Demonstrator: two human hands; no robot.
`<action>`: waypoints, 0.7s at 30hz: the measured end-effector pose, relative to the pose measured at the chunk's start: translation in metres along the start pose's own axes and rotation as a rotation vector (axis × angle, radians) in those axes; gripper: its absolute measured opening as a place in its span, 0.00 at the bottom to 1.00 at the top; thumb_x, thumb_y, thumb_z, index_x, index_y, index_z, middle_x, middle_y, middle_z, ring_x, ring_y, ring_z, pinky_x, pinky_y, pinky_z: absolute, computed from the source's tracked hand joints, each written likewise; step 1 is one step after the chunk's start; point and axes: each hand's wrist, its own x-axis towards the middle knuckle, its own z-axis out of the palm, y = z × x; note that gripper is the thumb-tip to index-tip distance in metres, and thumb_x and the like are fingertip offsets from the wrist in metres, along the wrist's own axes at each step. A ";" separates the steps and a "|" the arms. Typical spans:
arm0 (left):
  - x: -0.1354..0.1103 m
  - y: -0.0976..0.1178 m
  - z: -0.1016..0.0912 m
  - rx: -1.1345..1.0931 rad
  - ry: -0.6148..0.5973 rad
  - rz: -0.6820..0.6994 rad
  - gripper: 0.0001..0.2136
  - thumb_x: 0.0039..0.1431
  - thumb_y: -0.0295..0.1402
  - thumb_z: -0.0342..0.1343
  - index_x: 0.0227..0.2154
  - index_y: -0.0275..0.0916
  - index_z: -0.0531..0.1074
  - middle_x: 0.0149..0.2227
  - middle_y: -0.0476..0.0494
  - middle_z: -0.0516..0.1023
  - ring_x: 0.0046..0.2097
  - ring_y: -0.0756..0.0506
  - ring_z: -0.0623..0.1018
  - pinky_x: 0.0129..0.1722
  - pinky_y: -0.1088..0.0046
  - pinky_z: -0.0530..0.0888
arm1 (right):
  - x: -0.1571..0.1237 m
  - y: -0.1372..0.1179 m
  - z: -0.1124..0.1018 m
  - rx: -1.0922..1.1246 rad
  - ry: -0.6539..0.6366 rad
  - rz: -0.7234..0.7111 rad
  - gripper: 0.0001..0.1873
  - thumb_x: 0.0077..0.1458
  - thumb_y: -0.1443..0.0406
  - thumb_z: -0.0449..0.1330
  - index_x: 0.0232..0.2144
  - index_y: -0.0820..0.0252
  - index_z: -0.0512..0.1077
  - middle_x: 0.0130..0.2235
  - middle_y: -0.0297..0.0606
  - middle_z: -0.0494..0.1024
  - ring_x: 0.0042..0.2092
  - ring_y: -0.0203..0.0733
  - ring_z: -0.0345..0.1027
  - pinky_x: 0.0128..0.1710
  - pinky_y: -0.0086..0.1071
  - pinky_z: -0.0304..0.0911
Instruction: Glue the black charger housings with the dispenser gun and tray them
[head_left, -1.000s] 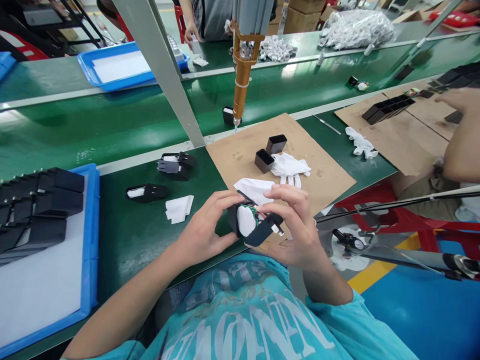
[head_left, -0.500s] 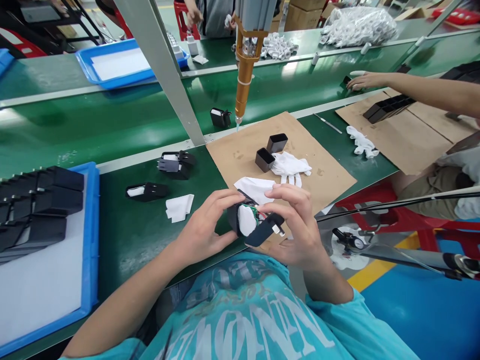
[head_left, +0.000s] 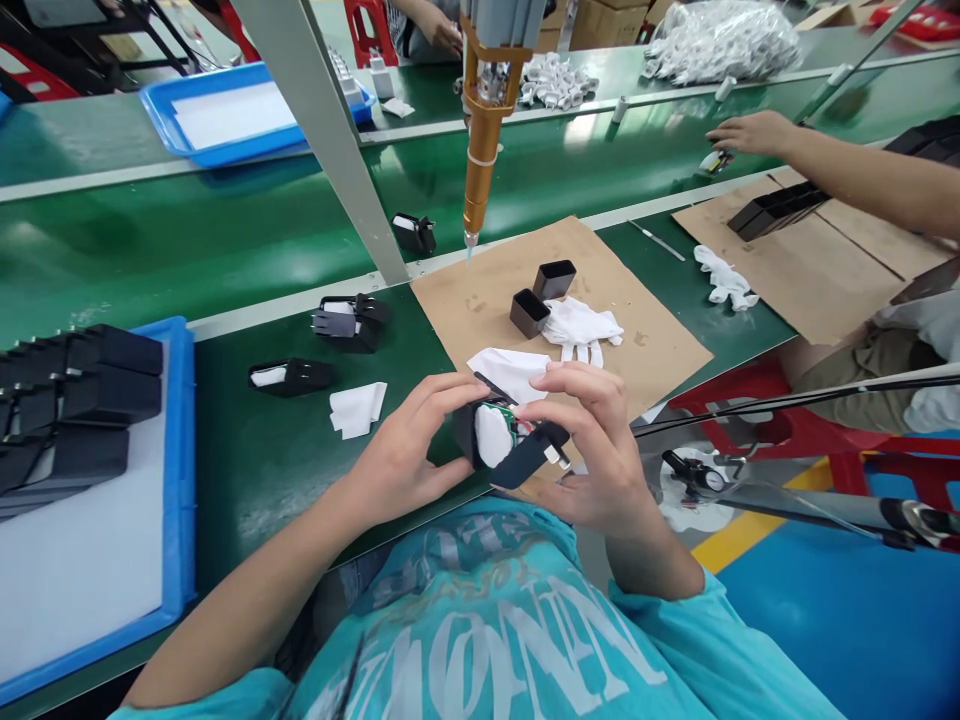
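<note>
Over the near edge of the desk [head_left: 285, 470], clasping a black adapter [head_left: 495, 440] between left hand [head_left: 397, 455] and right hand [head_left: 600, 450], fingers curled tight on it, white insert facing up. Beyond, on brown cardboard [head_left: 652, 350], two open black shells [head_left: 529, 312], white gloves [head_left: 581, 325] and a white cloth [head_left: 510, 370]; hanging above its far edge, a golden dispenser nozzle [head_left: 474, 190].

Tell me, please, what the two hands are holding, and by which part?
Both hold one open black charger: the left hand grips the housing, the right hand the pronged cap.
</note>
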 end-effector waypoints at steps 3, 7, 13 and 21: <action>0.000 0.001 0.000 0.003 0.001 0.000 0.30 0.52 0.22 0.60 0.58 0.43 0.60 0.54 0.37 0.71 0.56 0.40 0.72 0.53 0.61 0.74 | 0.000 0.000 0.000 0.010 -0.003 -0.006 0.25 0.49 0.62 0.68 0.50 0.53 0.67 0.50 0.44 0.70 0.56 0.54 0.63 0.55 0.52 0.66; 0.001 0.000 0.001 0.007 0.011 0.006 0.31 0.53 0.22 0.60 0.58 0.44 0.59 0.54 0.37 0.71 0.56 0.40 0.72 0.53 0.60 0.74 | 0.000 0.001 0.001 0.018 -0.014 0.000 0.25 0.50 0.63 0.67 0.50 0.52 0.66 0.51 0.44 0.69 0.56 0.54 0.63 0.55 0.53 0.66; 0.003 -0.002 0.007 -0.005 0.012 -0.013 0.29 0.53 0.23 0.61 0.57 0.43 0.60 0.53 0.38 0.71 0.55 0.40 0.72 0.52 0.61 0.74 | 0.000 0.002 0.001 0.003 -0.079 0.039 0.24 0.51 0.64 0.65 0.50 0.53 0.65 0.52 0.45 0.67 0.57 0.54 0.61 0.54 0.51 0.67; 0.029 -0.006 0.030 -0.124 -0.035 -0.193 0.25 0.52 0.30 0.64 0.52 0.44 0.63 0.52 0.43 0.74 0.52 0.41 0.75 0.51 0.64 0.73 | -0.013 0.021 -0.005 0.082 -0.283 0.248 0.45 0.48 0.52 0.68 0.63 0.50 0.52 0.62 0.48 0.57 0.64 0.57 0.53 0.61 0.55 0.60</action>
